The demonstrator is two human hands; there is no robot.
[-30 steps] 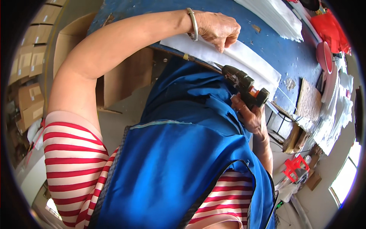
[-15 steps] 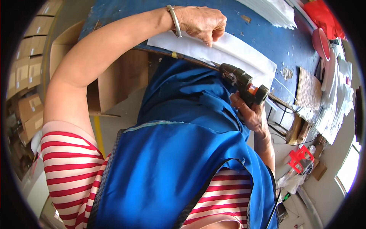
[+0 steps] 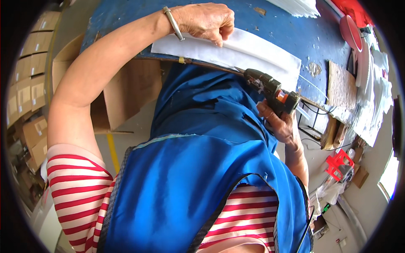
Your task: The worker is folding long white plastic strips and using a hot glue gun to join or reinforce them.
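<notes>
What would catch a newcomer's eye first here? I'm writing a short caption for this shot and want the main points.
First, the blue apron over a red-and-white striped shirt, filling the lower middle of the view. Then the left hand, at the top, pressing a long white sheet onto the blue table. At the sheet's near edge, the right hand grips a dark glue gun, its nozzle pointing at the sheet.

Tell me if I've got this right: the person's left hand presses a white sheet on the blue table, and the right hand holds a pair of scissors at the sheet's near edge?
Not quite. The right hand holds a dark glue gun, not scissors, as the head view shows. The rest stands: the left hand presses the white sheet on the blue table, and the gun's tip is at the sheet's near edge.
</notes>
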